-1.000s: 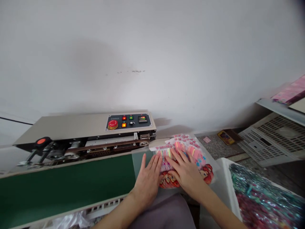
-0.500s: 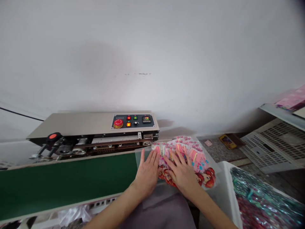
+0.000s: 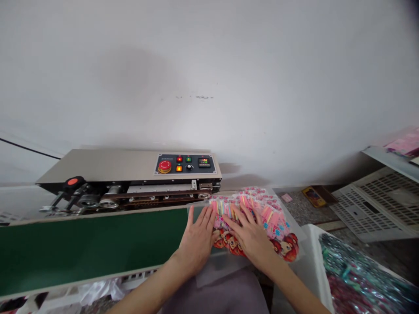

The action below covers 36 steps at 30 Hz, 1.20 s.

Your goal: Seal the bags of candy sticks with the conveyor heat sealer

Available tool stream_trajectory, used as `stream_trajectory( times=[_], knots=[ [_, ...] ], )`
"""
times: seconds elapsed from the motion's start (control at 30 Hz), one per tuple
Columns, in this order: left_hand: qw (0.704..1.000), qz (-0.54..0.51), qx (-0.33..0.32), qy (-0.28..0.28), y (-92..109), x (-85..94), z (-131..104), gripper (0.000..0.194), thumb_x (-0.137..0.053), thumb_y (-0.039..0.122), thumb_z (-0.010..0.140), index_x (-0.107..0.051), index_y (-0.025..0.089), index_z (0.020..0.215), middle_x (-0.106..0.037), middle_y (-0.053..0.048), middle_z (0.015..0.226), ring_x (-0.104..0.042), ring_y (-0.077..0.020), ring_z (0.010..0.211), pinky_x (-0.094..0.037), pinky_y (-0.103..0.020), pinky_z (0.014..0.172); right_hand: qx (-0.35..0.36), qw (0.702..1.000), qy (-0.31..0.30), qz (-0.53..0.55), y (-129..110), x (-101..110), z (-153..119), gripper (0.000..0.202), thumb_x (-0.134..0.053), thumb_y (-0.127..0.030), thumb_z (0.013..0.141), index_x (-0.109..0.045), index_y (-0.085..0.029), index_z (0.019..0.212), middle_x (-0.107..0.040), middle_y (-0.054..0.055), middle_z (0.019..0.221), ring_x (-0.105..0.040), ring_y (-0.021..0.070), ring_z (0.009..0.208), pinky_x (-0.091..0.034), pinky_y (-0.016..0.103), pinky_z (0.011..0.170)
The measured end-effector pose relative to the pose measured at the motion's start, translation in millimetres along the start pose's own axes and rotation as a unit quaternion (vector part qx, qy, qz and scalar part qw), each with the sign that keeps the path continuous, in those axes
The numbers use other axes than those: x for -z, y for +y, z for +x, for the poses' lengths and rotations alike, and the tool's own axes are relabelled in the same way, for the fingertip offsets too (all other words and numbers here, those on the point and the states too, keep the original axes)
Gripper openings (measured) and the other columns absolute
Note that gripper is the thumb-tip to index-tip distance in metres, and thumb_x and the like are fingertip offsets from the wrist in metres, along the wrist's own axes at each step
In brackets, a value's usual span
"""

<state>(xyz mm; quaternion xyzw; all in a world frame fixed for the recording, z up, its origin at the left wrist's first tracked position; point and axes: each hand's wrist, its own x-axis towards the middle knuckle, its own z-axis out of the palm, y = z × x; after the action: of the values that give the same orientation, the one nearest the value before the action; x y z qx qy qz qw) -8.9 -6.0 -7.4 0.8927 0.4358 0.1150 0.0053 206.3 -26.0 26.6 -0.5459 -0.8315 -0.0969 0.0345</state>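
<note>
A spread of clear plastic packets with pink striped printing and red-haired cartoon figures (image 3: 274, 220) lies on a clear plastic sheet or bag at the right end of the green conveyor belt (image 3: 91, 248). My left hand (image 3: 198, 235) rests flat over the left edge of the packets, fingers stretched out toward the machine. Pressed on the middle of the packets, my right hand (image 3: 252, 237) has its fingers spread. Parts of the packets are hidden beneath both hands. Just behind the belt stands a sealing machine (image 3: 131, 168) with lit buttons and a red stop knob (image 3: 164, 166).
At the lower right is a white foam box (image 3: 319, 257) filled with shiny green and red packets (image 3: 363, 279). A grey plastic crate (image 3: 379, 205) stands behind it. On the floor lies a yellow box (image 3: 314, 196). The wall (image 3: 209, 78) rises behind the machine.
The view has shifted slightly. My left hand has moved a little left over the packets' edge; my right hand stays nearly in place on them.
</note>
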Motion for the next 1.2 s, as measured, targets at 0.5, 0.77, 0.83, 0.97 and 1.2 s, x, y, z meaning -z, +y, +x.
stream_trajectory(
  times=[0.5, 0.77, 0.83, 0.97, 1.2],
  knots=[
    [0.993, 0.047, 0.109, 0.025, -29, 32.4, -31, 0.053, -0.033, 0.030, 0.101, -0.046, 0.010, 0.148, -0.041, -0.019, 0.156, -0.035, -0.0364, 0.146, -0.009, -0.068, 0.120, -0.008, 0.998, -0.006, 0.063, -13, 9, 14, 0.048, -0.051, -0.040, 0.099, -0.048, -0.035, 0.147, -0.047, 0.003, 0.155, -0.036, 0.0317, 0.143, -0.033, 0.054, 0.113],
    [0.998, -0.030, -0.047, -0.013, 6, 14.4, 14, 0.056, -0.023, 0.041, 0.107, -0.036, 0.014, 0.154, -0.035, -0.012, 0.161, -0.029, -0.0264, 0.150, -0.019, -0.057, 0.122, -0.051, 0.999, 0.000, -0.008, -5, 2, 10, 0.046, -0.047, -0.032, 0.100, -0.052, -0.026, 0.145, -0.045, 0.010, 0.155, -0.033, 0.0384, 0.144, -0.030, 0.063, 0.111],
    [0.998, -0.031, -0.052, -0.012, 8, 1.6, 16, 0.061, -0.022, 0.047, 0.106, -0.031, 0.014, 0.156, -0.030, -0.012, 0.163, -0.024, -0.0269, 0.152, -0.017, -0.059, 0.122, -0.083, 0.996, 0.014, -0.028, -1, -3, 7, 0.048, -0.046, -0.029, 0.099, -0.051, -0.025, 0.146, -0.043, 0.012, 0.156, -0.032, 0.0403, 0.145, -0.031, 0.064, 0.110],
    [0.999, -0.018, -0.048, -0.007, -1, -7.5, 5, 0.063, -0.019, 0.049, 0.106, -0.020, 0.016, 0.159, -0.024, -0.010, 0.165, -0.016, -0.0254, 0.154, -0.011, -0.063, 0.122, -0.108, 0.993, 0.024, -0.038, 2, -7, 3, 0.045, -0.047, -0.029, 0.098, -0.055, -0.027, 0.143, -0.040, 0.011, 0.158, -0.032, 0.0423, 0.144, -0.031, 0.065, 0.109],
    [0.998, 0.014, -0.054, -0.009, -10, 0.0, -4, 0.062, -0.017, 0.045, 0.107, -0.018, 0.013, 0.160, -0.021, -0.012, 0.166, -0.015, -0.0256, 0.154, -0.006, -0.062, 0.122, -0.058, 0.998, 0.026, -0.004, -18, -6, 6, 0.050, -0.051, -0.035, 0.098, -0.047, -0.033, 0.148, -0.043, 0.005, 0.157, -0.034, 0.0365, 0.145, -0.023, 0.064, 0.115]
  ],
)
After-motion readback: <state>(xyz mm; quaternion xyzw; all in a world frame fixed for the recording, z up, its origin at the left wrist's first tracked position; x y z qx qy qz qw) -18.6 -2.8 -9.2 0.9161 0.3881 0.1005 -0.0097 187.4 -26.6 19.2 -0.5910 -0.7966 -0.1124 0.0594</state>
